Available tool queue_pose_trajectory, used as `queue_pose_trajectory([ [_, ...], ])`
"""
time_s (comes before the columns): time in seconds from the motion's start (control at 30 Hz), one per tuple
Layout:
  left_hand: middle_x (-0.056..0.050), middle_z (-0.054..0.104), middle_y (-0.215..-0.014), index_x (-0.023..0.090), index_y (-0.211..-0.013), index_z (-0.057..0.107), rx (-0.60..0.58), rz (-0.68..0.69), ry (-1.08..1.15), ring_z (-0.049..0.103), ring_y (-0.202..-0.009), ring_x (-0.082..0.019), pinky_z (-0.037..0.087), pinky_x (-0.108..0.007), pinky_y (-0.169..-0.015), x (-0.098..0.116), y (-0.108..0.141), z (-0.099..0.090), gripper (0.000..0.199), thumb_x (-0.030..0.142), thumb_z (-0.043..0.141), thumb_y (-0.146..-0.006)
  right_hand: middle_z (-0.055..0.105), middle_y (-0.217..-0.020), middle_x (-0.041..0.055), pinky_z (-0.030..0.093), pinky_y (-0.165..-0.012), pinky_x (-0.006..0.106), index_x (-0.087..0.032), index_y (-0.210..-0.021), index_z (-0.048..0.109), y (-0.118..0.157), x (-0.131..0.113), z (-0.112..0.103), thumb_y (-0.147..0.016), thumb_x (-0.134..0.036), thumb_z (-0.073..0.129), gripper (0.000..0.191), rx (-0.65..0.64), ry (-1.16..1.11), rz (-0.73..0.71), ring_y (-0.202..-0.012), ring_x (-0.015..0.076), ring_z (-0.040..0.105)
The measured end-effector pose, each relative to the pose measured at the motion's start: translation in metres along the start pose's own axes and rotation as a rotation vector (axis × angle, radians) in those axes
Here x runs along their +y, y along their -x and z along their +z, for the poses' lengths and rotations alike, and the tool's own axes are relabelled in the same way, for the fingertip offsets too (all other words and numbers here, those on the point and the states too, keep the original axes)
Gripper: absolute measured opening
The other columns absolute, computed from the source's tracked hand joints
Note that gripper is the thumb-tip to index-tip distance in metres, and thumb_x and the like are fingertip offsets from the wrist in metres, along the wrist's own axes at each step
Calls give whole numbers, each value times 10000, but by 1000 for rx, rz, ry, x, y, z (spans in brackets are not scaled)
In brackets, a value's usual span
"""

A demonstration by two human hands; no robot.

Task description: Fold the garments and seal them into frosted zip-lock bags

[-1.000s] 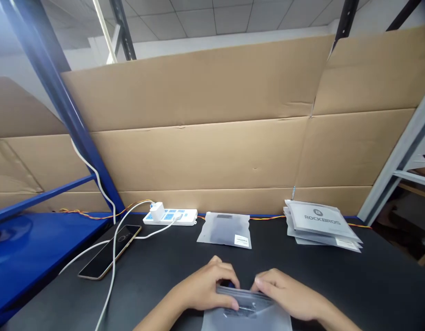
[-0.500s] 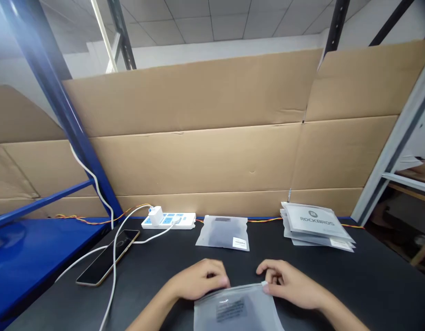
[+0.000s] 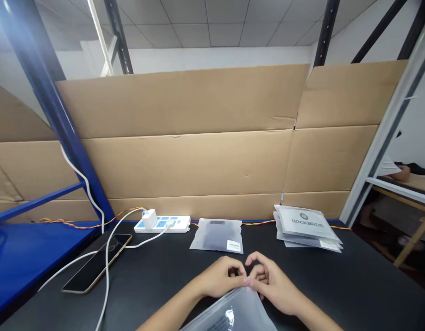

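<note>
A translucent zip bag (image 3: 233,312) with dark print lies at the bottom centre, its upper right corner raised between the two hands. My left hand (image 3: 222,278) pinches the top edge near that corner with thumb and fingers. Close against it, my right hand (image 3: 272,285) grips the corner itself, its index finger curved above. Behind the hands, a flat frosted bag (image 3: 217,235) with a white label lies on the black table (image 3: 157,280). Several frosted bags marked ROCKBROS (image 3: 307,223) are stacked at the back right.
A phone (image 3: 97,264) lies at the left beneath a white cable (image 3: 107,280). A power strip (image 3: 174,224) with a plugged-in charger sits at the back. Cardboard (image 3: 191,165) stands behind the table, between a blue post (image 3: 70,138) and a grey post (image 3: 384,138).
My left hand has moved right along the bag's top edge to meet my right hand at the corner. The bag has turned and tilted. The camera view has shifted slightly.
</note>
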State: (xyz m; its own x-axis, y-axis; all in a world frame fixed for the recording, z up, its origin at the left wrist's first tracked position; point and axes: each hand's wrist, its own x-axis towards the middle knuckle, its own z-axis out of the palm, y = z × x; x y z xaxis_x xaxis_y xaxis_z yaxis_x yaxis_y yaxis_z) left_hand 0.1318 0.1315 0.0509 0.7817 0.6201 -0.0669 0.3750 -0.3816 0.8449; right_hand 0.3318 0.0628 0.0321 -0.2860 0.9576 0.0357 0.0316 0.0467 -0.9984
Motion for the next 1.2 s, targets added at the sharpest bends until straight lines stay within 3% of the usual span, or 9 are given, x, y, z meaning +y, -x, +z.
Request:
queue_pose_trajectory([
  [0.17,27,607,-684,172,-795,706,-19,-52,-12,504,-637,-119,370,-204,-588,-19,19,-31,277,446,674,-819,511,-659,-82,423,-516,211,-238,-881,448,-3,7,-43,-842,-403,681,288,168,17,-71,-563,92,477],
  [0.3,18,619,-764,179,-772,661,42,-76,-37,529,-736,-143,405,-227,-688,-37,40,-57,280,444,637,-859,495,-665,-78,418,-492,224,-246,-913,452,-7,24,-75,-863,-433,637,268,278,123,-47,-552,107,491],
  [0.43,7,638,-875,213,-931,644,106,-83,-89,544,-824,-164,431,-258,-770,-38,47,-54,241,435,550,-930,546,-753,-33,465,-530,264,-244,-1019,486,-8,33,-73,-902,-434,558,235,287,288,-51,-634,153,566],
  [0.6,-22,613,-1112,272,-1070,628,227,51,-319,530,-1020,-209,409,-342,-950,-37,47,-40,197,386,496,-979,613,-1098,67,497,-799,353,-248,-1086,548,-2,26,-65,-947,-423,493,230,349,626,-136,-892,207,602],
  [0.8,-16,614,-1088,273,-1002,633,269,106,-414,544,-1049,-206,385,-377,-1023,-47,47,-54,235,334,407,-1025,631,-1048,61,514,-824,357,-249,-1016,597,-2,21,-75,-985,-458,402,288,240,746,-110,-951,221,614],
  [0.93,-18,610,-1093,271,-1000,628,264,101,-429,549,-1049,-205,413,-360,-997,-47,47,-56,177,303,454,-1007,566,-1318,106,531,-915,399,-270,-1261,527,13,6,-58,-972,-488,431,375,312,909,-146,-1158,263,587],
  [1.03,-17,613,-1089,272,-997,625,266,104,-429,555,-1046,-205,429,-349,-974,-47,46,-55,132,275,494,-984,496,-1465,111,498,-1004,452,-306,-1387,473,30,-3,-28,-865,-597,590,609,236,1190,-383,-1292,330,515],
  [1.13,-18,614,-1070,266,-975,625,279,117,-423,563,-1034,-204,439,-341,-958,-47,44,-55,115,262,510,-971,644,-1331,90,573,-880,366,-284,-1326,566,40,2,1,-857,-585,620,560,53,1407,-681,-1132,299,658],
  [1.2,-18,613,-1060,262,-960,624,288,120,-421,568,-1017,-202,450,-335,-938,-47,42,-55,114,259,510,-966,713,-1227,59,586,-841,318,-232,-1277,607,42,9,8,-925,-434,589,406,58,1486,-783,-1048,260,706],
])
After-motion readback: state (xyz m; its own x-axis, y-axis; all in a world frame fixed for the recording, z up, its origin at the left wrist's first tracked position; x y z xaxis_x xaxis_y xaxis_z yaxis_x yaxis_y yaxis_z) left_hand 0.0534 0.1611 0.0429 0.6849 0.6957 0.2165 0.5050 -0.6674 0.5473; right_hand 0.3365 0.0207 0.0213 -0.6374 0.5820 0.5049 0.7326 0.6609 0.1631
